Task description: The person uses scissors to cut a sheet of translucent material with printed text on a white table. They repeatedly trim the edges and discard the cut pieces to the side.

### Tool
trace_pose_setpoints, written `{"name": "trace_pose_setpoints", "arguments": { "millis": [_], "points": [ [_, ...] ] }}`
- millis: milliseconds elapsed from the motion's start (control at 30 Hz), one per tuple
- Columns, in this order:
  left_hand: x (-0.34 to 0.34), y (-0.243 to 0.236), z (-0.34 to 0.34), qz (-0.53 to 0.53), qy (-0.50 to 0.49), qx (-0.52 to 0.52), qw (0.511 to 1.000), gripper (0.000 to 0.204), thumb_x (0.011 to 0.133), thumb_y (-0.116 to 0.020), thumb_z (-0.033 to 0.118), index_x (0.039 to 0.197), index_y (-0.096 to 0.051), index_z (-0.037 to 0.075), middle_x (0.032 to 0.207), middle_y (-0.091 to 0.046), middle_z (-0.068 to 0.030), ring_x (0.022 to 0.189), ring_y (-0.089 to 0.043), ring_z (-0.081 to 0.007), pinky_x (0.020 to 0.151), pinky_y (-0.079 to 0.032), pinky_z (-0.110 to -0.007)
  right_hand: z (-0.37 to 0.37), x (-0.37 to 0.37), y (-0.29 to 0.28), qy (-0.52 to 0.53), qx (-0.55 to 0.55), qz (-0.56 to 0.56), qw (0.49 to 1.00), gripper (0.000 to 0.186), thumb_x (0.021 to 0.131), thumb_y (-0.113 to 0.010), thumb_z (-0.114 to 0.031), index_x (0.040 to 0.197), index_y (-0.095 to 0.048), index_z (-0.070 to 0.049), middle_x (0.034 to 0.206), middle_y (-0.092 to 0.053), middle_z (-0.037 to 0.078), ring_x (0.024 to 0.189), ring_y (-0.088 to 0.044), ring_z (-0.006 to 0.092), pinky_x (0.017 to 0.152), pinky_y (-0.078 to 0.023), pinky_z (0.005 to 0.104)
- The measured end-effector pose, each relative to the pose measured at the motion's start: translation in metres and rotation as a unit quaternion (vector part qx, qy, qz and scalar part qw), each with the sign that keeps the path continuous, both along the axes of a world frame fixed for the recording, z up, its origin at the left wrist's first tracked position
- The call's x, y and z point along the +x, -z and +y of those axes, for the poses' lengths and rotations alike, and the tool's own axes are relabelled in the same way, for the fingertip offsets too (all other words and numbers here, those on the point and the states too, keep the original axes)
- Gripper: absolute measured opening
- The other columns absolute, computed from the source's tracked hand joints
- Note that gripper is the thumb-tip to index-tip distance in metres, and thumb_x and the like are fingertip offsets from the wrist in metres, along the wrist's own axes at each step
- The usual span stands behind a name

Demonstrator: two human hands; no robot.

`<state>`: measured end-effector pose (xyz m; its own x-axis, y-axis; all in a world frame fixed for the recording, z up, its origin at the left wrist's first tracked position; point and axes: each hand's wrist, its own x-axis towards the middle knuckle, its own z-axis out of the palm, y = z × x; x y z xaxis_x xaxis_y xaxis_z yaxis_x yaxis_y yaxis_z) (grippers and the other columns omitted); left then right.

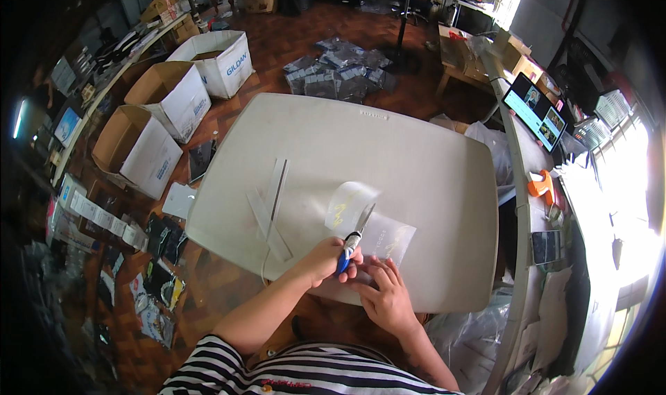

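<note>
My left hand (325, 262) is closed round a pair of scissors (352, 242) with a blue handle. Its blades point away from me, over a translucent printed film sheet (390, 237) with pale and yellow lettering. Just left of the blades, a curled film part (349, 199) rises off the table; whether it is still joined to the sheet I cannot tell. My right hand (388, 298) has its fingers on the sheet's near edge, holding it by the table's front. Its thumb is close to the scissor handle.
Two film strips (269, 218) and a dark-edged ruler-like strip (278, 187) lie on the pale table (423, 159). Large white cartons (166, 104) stand left on the floor, with bagged packets (340, 69) beyond the table. A tablet (534, 110) and an orange tape dispenser (542, 187) are on the right counter.
</note>
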<state>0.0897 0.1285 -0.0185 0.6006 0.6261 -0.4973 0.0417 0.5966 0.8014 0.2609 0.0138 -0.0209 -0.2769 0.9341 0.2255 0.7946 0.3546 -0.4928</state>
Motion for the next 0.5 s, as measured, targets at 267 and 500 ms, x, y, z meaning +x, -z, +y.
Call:
{"name": "trace_pose_setpoints", "arguments": {
  "millis": [267,500],
  "points": [
    [-0.019,-0.024,-0.037,-0.021,0.119,-0.061,0.991,0.029,0.086,-0.067,0.03,0.087,-0.065,0.002,0.07,-0.063,-0.0097,0.057,-0.059,-0.0139,0.05,-0.047,-0.024,0.003,0.063,-0.012,0.074,0.033,-0.017,0.997,0.017,0.078,-0.068,-0.008,0.093,-0.073,-0.013,0.098,-0.064,0.006,0.109,-0.061,0.0269,0.108,-0.036,0.0549],
    [-0.065,-0.037,-0.082,-0.042,0.021,-0.051,0.998,0.027,0.087,-0.065,0.025,0.093,-0.064,-0.001,0.074,-0.065,-0.0113,0.061,-0.063,-0.0159,0.051,-0.048,-0.025,0.112,0.022,-0.023,0.088,0.112,0.043,0.989,0.033,0.09,-0.067,-0.019,0.119,-0.064,-0.003,0.114,-0.062,0.017,0.107,-0.058,0.035,0.093,-0.048,0.0432]
  ]
}}
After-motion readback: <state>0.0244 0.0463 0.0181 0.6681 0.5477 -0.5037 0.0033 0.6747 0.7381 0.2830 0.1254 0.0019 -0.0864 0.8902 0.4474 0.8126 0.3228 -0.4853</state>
